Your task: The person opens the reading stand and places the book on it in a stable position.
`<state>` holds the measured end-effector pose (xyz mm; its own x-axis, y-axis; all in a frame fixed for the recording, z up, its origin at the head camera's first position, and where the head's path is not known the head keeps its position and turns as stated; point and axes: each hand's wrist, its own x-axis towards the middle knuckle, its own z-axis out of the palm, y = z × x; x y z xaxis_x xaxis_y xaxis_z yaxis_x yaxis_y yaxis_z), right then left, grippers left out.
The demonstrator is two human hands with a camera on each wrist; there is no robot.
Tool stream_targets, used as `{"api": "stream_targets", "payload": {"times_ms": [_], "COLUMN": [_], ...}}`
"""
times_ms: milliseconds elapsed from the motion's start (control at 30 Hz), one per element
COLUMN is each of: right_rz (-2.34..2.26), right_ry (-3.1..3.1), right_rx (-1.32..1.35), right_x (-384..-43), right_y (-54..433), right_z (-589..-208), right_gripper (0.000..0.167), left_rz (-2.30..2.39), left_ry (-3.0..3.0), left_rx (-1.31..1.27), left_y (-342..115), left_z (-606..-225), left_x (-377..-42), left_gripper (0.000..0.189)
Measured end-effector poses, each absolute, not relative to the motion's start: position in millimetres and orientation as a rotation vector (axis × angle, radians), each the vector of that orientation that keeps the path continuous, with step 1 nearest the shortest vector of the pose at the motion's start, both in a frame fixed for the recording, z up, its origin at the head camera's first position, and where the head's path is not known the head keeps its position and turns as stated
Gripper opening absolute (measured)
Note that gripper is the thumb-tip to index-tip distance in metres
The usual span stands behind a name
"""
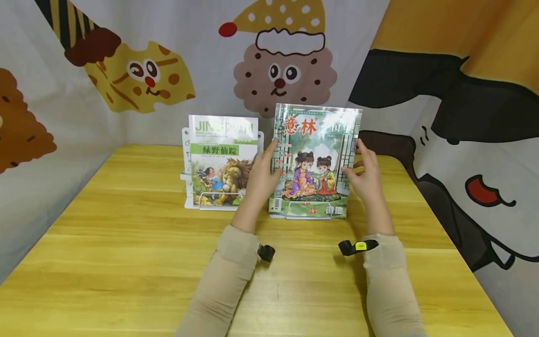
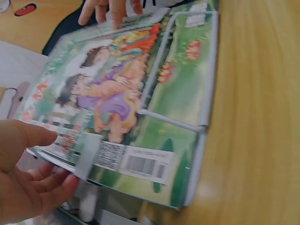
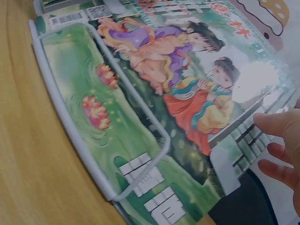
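Observation:
A green magazine with two cartoon children on its cover leans upright on a white wire-fronted book stand. My left hand holds its left edge, thumb over the cover and fingers curled around the side, as the left wrist view shows. At the opposite edge, my right hand pinches the magazine, thumb on the front and fingers beside the edge. Pale side clips of the stand lie over the cover's lower edges, close to the fingers. The right hand also shows over the magazine's far edge in the left wrist view.
To the left, a second magazine with a lion on its cover stands in another white stand. Both stands rest on a wooden table. Behind hangs a curtain printed with cartoon figures.

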<state>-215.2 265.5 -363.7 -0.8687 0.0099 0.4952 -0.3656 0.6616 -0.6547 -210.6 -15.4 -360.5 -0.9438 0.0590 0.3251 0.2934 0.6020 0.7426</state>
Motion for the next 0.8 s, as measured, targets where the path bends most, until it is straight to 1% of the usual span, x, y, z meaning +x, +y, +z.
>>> {"api": "stream_targets", "payload": {"times_ms": [100, 200, 400, 600, 800], "right_rz": [1.104, 1.13, 1.17, 1.173, 0.987], "right_ry": [-2.39, -2.36, -2.218, -2.203, -2.343], "right_rx": [0.273, 0.226, 0.084, -0.001, 0.043], "right_x": [-214.9, -213.2, -205.1, -188.4, -170.0], "right_y": [266.5, 268.7, 283.2, 303.1, 328.9], "right_z": [-360.1, -355.3, -347.4, -344.2, -339.0], "right_gripper": [0.08, 0.073, 0.054, 0.043, 0.042], "left_rz": [-1.289, -1.333, -1.42, -1.443, -1.221], "left_ry": [-2.576, -2.586, -2.532, -2.528, -2.6], "left_rx": [-0.273, -0.28, -0.441, -0.575, -0.605], "left_y": [-17.7, -22.4, -44.6, -90.3, -149.6], "left_z": [-351.2, -341.4, -327.4, -320.6, -317.8], "left_x": [-206.6, -200.7, -191.5, -180.3, -170.0], "left_gripper": [0.078, 0.076, 0.072, 0.068, 0.061]}}
